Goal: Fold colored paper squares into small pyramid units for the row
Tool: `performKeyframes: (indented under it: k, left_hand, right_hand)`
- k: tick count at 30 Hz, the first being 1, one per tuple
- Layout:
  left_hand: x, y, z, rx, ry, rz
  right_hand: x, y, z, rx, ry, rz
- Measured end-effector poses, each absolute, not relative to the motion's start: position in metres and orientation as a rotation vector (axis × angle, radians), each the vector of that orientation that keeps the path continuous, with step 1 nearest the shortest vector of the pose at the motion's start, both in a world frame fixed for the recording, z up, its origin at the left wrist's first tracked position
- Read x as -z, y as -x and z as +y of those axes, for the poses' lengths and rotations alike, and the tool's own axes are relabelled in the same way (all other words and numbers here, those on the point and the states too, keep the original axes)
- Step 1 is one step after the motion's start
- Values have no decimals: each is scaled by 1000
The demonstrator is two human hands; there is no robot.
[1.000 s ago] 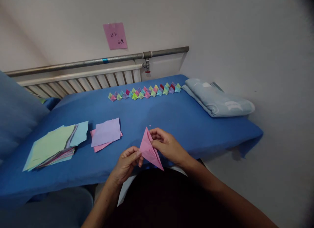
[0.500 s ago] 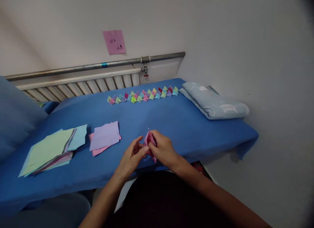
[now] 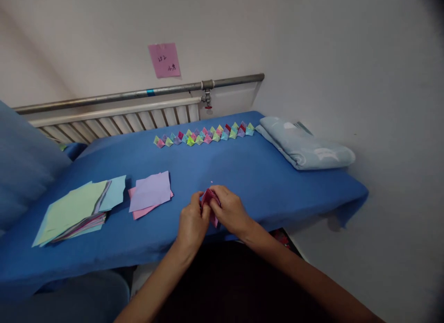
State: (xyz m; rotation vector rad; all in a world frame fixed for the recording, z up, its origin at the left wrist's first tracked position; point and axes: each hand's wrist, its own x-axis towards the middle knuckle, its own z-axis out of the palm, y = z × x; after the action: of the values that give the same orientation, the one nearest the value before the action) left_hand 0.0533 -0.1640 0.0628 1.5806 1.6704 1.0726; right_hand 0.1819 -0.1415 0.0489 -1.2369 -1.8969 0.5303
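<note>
A folded pink paper [image 3: 210,198] is between my two hands, near the front edge of the blue-covered table [image 3: 243,175]. My left hand [image 3: 193,221] grips its left side, with thumb and fingers closed on it. On the right side my right hand [image 3: 231,211] pinches the same paper, its thumb in the fold. Fingers cover part of the paper. To the left lie a purple sheet [image 3: 151,191] over pink ones [image 3: 142,214], and further left a stack of coloured sheets [image 3: 74,209]. Small folded paper pieces [image 3: 204,135] stand in rows at the back.
A folded light-blue blanket [image 3: 308,147] lies at the right end. Behind the table are a radiator [image 3: 121,121], a metal pipe [image 3: 121,96] and a pink note [image 3: 164,60] on the wall. A blue cloth [image 3: 27,161] hangs at the left.
My left hand has turned inward and closed on the pink paper, where its fingers were spread before. The paper's opening looks narrower. The view has shifted slightly.
</note>
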Motion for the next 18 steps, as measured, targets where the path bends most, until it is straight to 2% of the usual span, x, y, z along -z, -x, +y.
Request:
performKeyframes:
  k: [5,11,18]
  left_hand:
    - [-59,-52,-161,-1108,-1560,1688]
    - [-56,-48,-161,-1128,-1591,1709]
    - [-50,-45,-157,-1219,-1343,1519]
  right_hand:
    - [-45,-182,-137,-544,1305,-1868]
    - [-39,-185,-134,-810,1299,-1760]
    - [-35,-185,-137,-967,1145,-1519]
